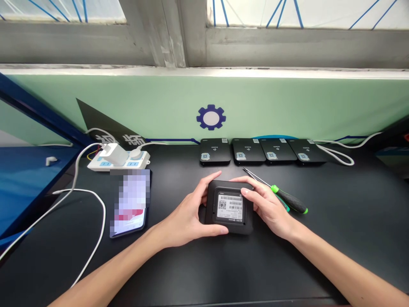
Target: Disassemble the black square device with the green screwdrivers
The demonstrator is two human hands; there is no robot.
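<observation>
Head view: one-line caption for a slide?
Left hand and right hand hold a black plastic box, white label up; four black boxes behind.

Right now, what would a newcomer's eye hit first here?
First, the black box at front centre, label up, with the left hand on one side and the right hand on the other. Next, the bright phone to its left, its screen partly pixelated, and the green-and-black screwdriver by the right hand. Behind them, four black boxes line up below the dark blue gear on the green wall.
</observation>
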